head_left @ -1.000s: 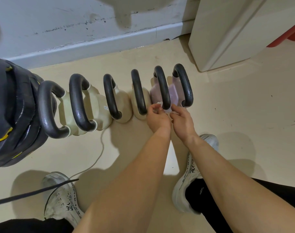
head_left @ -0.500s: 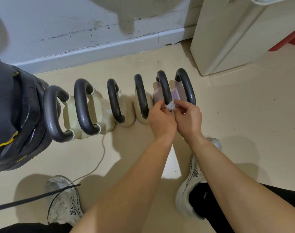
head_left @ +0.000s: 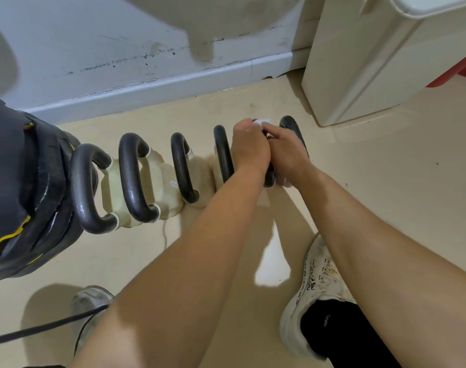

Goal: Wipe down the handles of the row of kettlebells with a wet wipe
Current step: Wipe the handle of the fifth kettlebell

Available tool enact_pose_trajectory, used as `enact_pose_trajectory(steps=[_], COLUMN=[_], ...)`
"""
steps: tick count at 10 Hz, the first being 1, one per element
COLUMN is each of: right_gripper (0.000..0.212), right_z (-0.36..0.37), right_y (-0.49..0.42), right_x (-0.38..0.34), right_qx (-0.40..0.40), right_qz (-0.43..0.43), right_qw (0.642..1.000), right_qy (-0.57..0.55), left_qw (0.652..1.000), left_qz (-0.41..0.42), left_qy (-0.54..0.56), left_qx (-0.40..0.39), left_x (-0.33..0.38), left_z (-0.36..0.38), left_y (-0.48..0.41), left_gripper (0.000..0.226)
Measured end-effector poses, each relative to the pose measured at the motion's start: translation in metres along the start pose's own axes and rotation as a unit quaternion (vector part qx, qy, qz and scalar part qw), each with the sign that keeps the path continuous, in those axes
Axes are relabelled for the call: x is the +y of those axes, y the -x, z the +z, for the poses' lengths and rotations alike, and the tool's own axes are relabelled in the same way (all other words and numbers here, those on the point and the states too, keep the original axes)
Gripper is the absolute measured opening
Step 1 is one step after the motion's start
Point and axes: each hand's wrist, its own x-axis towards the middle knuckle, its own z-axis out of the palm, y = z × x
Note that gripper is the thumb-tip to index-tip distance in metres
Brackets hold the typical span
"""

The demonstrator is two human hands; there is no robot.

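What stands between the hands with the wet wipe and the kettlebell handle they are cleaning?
Nothing visible. The left hand and right hand are on that handle and hold the wet wipe against its top.

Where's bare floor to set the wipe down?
Bare floor: between kettlebell row and baseboard; right of the last handle, before the cream cabinet. Crowded: left hand and right hand at the wipe; black plates at the row's left.

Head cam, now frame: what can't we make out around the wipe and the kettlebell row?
Head view only.
fifth handle: mostly hidden under left hand and right hand.
wet wipe: only a white scrap shows between the fingers.
kettlebell number: too small to read.
black bag: cut off by the left edge.
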Motion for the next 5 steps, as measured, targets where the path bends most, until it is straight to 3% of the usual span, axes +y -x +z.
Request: enact_pose_trajectory(steps=[2,3,4,5], right_gripper=[0.035,0.079,0.115,0.061], right_z=[-0.006,-0.001,0.001,-0.001], right_y=[-0.005,-0.165,-0.236,-0.084], right_x=[-0.055,0.056,0.113,-0.003], right_qx=[0.031,0.024,0.068,0.090], right_qz=[0.107,0.180,0.207,0.136], right_qw=[0.992,0.974,0.962,0.971], right_qy=[-0.056,-0.135,-0.166,-0.175], left_qw=[0.990,0.992,0.985,0.968], left_qz=[-0.123,-0.112,-0.129,-0.236], left_qy=[0.070,0.012,-0.012,0.077], left_qx=[-0.009,-0.064,-0.116,-0.021], left_x=[0.014,0.029,0.032,0.026], left_z=[0.000,-0.001,-0.007,0.001], left_y=[-0.037,-0.031,-0.027,-0.055], left_gripper=[0.080,0.085,0.081,0.076])
